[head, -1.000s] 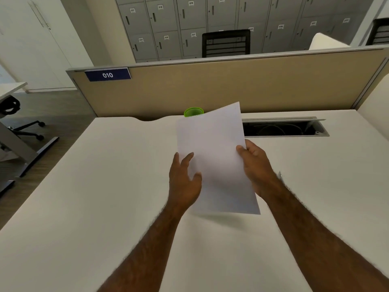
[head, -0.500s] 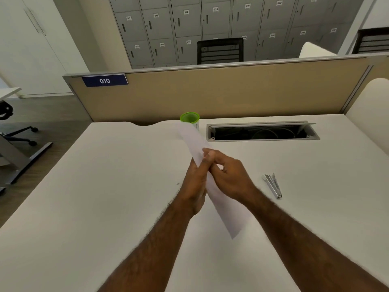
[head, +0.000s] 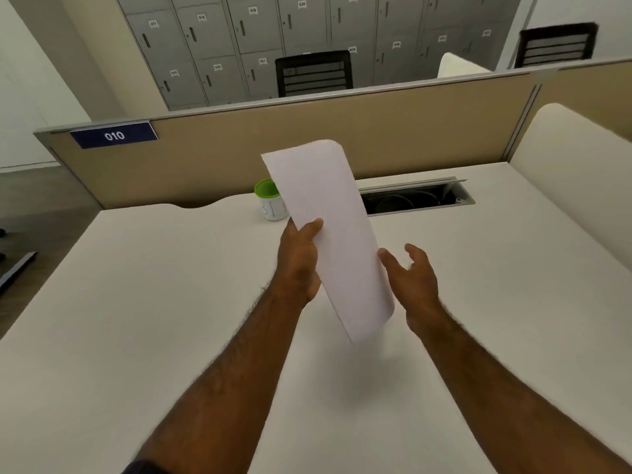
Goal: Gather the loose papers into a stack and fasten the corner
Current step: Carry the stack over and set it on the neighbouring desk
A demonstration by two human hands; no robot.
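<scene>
A stack of white papers (head: 328, 227) stands nearly upright above the white desk (head: 136, 302), tilted with its top away from me. My left hand (head: 299, 261) grips the stack's left edge, thumb on the front face. My right hand (head: 412, 278) is beside the right edge with fingers spread; its thumb tip touches or nearly touches the paper. The stack's lower corner hangs just above the desk. No stapler or clip is visible; my right hand and forearm cover the desk to the right of the papers.
A white cup with a green rim (head: 270, 200) stands behind the papers on the left. An open cable tray slot (head: 417, 200) lies in the desk at the back right. A beige partition (head: 205, 165) closes the desk's far edge.
The papers have turned from edge-on between both closed hands to face me and have risen. My right hand has let go and opened, while my left hand keeps its hold.
</scene>
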